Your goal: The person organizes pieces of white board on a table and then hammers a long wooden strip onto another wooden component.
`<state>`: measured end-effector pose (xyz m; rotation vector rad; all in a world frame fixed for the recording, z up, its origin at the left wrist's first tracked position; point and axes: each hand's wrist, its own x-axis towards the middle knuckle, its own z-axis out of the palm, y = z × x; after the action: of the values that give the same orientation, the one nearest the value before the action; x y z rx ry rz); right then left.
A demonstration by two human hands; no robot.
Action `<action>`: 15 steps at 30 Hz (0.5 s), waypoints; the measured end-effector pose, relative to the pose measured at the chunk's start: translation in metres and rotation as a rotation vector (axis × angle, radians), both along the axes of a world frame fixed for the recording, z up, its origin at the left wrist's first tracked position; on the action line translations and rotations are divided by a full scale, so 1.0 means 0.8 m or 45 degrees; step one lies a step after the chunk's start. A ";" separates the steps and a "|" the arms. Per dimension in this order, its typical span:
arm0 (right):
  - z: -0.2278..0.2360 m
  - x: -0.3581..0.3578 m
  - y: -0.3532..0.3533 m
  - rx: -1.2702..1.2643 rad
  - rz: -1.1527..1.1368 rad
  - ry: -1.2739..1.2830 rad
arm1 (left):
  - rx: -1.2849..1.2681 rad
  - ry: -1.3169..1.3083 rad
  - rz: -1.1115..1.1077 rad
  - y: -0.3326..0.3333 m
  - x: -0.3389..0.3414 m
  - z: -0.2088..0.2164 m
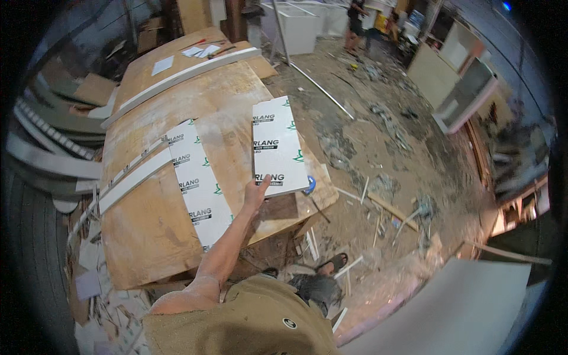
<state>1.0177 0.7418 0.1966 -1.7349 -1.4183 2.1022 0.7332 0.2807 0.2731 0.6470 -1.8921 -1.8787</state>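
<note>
Pinches a white printed panel point(278, 155) with the left hand point(256, 193) over the edge of a wooden surface point(142, 236), right of a longer matching strip point(198, 186); cannot tell the right hand's state.

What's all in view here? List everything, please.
Worktable: 1, light brown, centre-left
Held panel: 1, white, table's right edge
Flat panel: 1, white, on table
Strips: at least 2, white, on table
Papers: at least 2, white, table's far end
Round item: 1, blue, beside held panel
Cabinet-like boxes: several, white, far background
Scraps: many, mixed, floor
Other person: 1, dark-clothed, far background
Large sheet: 1, pale, lower right
Shirt: 1, brown, bottom
Left hand: 1, bare, gripping held panel
</note>
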 end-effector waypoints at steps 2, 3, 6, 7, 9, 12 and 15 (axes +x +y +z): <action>-0.011 -0.068 0.043 0.005 0.083 -0.001 | 0.146 -0.094 0.075 -0.003 -0.031 -0.026; -0.015 -0.103 0.065 0.002 0.128 -0.002 | -0.025 -0.110 0.191 -0.007 -0.046 -0.037; -0.023 -0.213 0.143 0.020 0.244 -0.006 | -0.196 -0.113 0.416 0.003 -0.099 -0.065; -0.023 -0.244 0.166 0.022 0.274 -0.025 | -0.101 -0.163 0.437 0.001 -0.110 -0.067; -0.020 -0.306 0.218 0.039 0.329 -0.036 | -0.001 -0.193 0.472 0.007 -0.135 -0.069; -0.014 -0.380 0.286 0.065 0.399 -0.038 | 0.007 -0.124 0.461 0.017 -0.156 -0.068; -0.003 -0.448 0.340 0.071 0.408 -0.003 | 0.173 -0.266 0.489 0.025 -0.156 -0.077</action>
<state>0.6593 1.0138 0.1940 -1.5786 -1.8440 2.1789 0.6087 0.3006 0.2118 1.1985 -1.6181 -1.7503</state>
